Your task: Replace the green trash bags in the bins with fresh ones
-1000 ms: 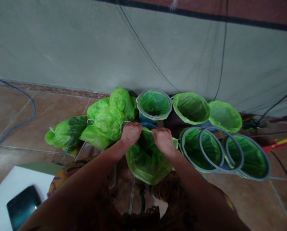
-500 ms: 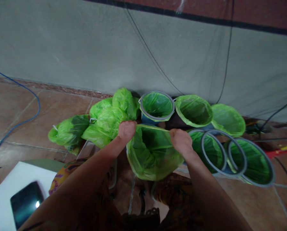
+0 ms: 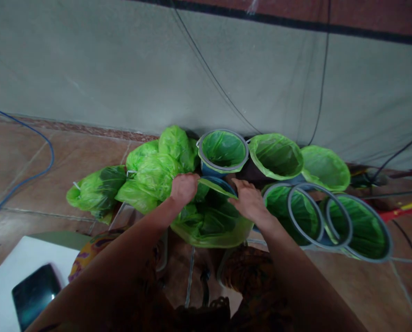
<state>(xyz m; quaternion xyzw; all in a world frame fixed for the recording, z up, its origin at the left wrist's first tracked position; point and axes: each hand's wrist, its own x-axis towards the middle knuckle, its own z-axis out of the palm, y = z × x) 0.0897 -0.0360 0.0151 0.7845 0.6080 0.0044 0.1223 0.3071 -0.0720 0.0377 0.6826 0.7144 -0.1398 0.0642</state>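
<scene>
A thin green plastic bag [image 3: 209, 223] lies slack in and over a blue bucket [image 3: 223, 184] on the tiled floor in front of me. My left hand [image 3: 183, 189] is closed on the bag's edge at the bucket's far left rim. My right hand [image 3: 249, 201] rests on the right rim with fingers stretched forward over the bag's edge. Only a short arc of the bucket's blue rim shows between my hands; the bag hides the rest.
Several bag-lined buckets stand along the grey wall [image 3: 122, 69], one behind [image 3: 222, 150], others to the right [image 3: 275, 156] with loose grey rings [image 3: 316, 214]. Stuffed green bags [image 3: 150, 173] pile at left. A phone [image 3: 34, 295] lies on a white surface [image 3: 5, 267] at lower left. Cables cross floor and wall.
My hands first spread apart and stretched the bag's mouth wide. Now the bag has dropped down over the bucket, its mouth slack, and my right hand has opened onto the rim.
</scene>
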